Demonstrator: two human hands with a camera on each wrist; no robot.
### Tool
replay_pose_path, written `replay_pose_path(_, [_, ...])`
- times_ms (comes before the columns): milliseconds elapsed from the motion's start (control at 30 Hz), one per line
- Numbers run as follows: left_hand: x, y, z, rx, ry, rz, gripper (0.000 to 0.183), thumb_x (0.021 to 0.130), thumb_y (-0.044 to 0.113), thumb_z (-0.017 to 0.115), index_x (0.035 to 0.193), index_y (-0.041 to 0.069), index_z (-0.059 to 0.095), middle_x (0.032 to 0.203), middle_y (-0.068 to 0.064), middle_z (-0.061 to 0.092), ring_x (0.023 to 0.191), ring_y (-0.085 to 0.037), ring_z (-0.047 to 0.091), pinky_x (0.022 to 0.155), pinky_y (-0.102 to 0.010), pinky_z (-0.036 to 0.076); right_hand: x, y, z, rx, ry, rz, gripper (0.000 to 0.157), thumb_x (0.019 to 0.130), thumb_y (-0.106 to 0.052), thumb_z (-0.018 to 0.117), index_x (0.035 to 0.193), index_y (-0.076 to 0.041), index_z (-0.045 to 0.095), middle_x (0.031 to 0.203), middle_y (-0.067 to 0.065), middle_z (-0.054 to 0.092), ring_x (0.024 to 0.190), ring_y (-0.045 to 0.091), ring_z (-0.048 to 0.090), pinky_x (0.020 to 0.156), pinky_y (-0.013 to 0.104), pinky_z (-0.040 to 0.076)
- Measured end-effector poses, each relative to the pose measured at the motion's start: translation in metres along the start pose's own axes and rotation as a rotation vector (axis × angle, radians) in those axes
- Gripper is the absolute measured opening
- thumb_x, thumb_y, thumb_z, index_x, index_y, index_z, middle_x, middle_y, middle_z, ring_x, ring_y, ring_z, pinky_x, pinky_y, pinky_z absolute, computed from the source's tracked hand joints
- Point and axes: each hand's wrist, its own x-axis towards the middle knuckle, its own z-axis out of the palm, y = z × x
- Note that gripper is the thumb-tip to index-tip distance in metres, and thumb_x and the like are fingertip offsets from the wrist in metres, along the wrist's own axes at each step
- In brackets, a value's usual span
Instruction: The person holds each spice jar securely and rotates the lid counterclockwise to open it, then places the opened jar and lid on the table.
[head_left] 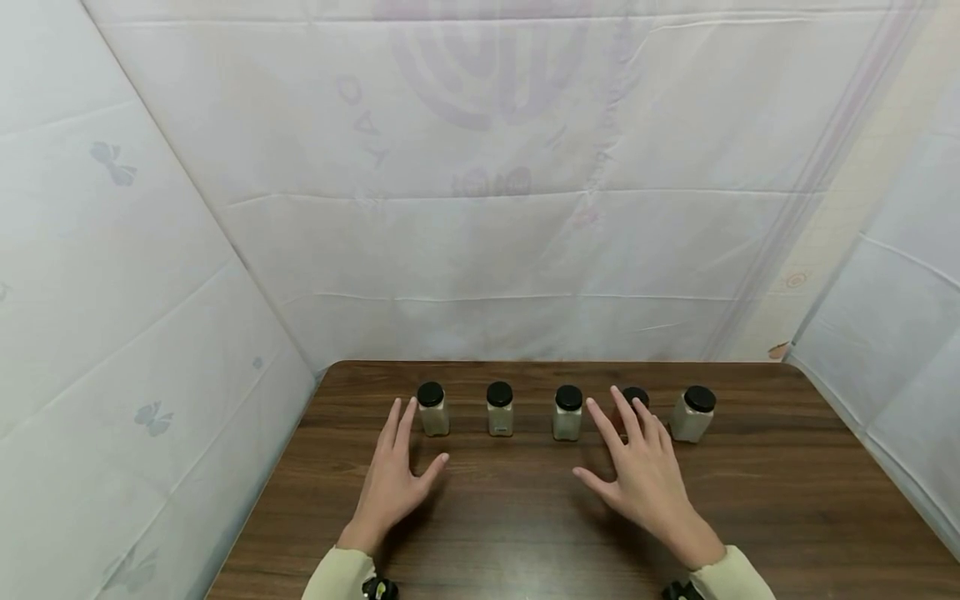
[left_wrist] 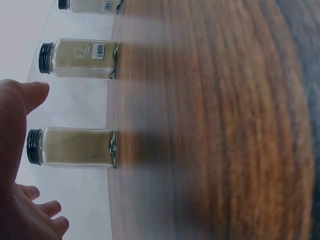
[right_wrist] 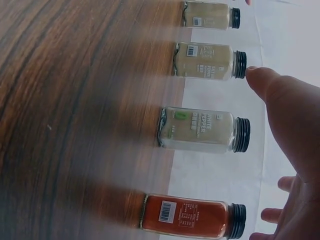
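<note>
Several square glass spice jars with black lids stand upright in a row along the table's back. My left hand (head_left: 393,479), fingers spread, is held over the table just in front of the leftmost jar (head_left: 433,410), which holds pale powder. In the middle of the row are two more pale jars, one labelled white pepper (right_wrist: 197,129). My right hand (head_left: 637,475) is also spread, holds nothing, and partly hides a jar of red-orange powder (right_wrist: 186,218) in the head view. To its right, at the row's end, stands another pale jar (head_left: 692,414).
The dark wood-grain table (head_left: 510,517) has rounded back corners. Pale printed cloth (head_left: 480,250) hangs right behind it, with more cloth on the left and right sides. Both wrists wear dark bands below light sleeves.
</note>
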Motion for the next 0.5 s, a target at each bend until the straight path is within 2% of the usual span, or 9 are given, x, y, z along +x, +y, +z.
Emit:
replay_pose_path(100, [0.0, 0.0, 0.0, -0.01, -0.01, -0.015, 0.101, 0.092, 0.044, 0.077, 0.167, 0.026, 0.012, 0.171, -0.015, 0.01, 0.149, -0.046, 0.028, 0.103, -0.07, 0.042, 0.0, -0.001, 0.0, 0.0, 0.017, -0.009, 0.096, 0.086, -0.073, 0.066, 0.161, -0.022, 0.037, 0.165, 0.02, 0.028, 0.139, 0.053, 0.039, 0.101, 0.072, 0.038])
replay_pose_path(267, [0.002, 0.0, -0.001, -0.04, -0.021, -0.038, 0.098, 0.092, 0.043, 0.077, 0.166, 0.021, 0.017, 0.171, -0.016, 0.011, 0.147, -0.047, 0.031, 0.101, -0.069, 0.044, 0.004, -0.004, 0.001, 0.026, 0.086, -0.028, 0.087, 0.092, -0.073, 0.056, 0.158, -0.018, 0.044, 0.161, 0.021, 0.035, 0.132, 0.053, 0.044, 0.095, 0.071, 0.042])
replay_pose_path(333, [0.003, -0.002, -0.001, -0.048, -0.022, -0.041, 0.097, 0.092, 0.041, 0.078, 0.166, 0.018, 0.018, 0.17, -0.016, 0.012, 0.147, -0.046, 0.032, 0.102, -0.068, 0.044, 0.006, -0.005, 0.002, 0.035, 0.1, -0.032, 0.085, 0.093, -0.071, 0.056, 0.157, -0.017, 0.045, 0.159, 0.022, 0.037, 0.128, 0.053, 0.046, 0.092, 0.07, 0.043])
replay_pose_path(500, [0.005, -0.008, -0.001, -0.073, -0.008, -0.037, 0.097, 0.092, 0.035, 0.079, 0.165, 0.012, 0.019, 0.169, -0.02, 0.016, 0.146, -0.046, 0.034, 0.104, -0.065, 0.043, 0.012, -0.011, 0.002, 0.046, 0.092, -0.03, 0.09, 0.083, -0.056, 0.08, 0.157, -0.017, 0.045, 0.157, 0.022, 0.039, 0.116, 0.051, 0.05, 0.084, 0.065, 0.048])
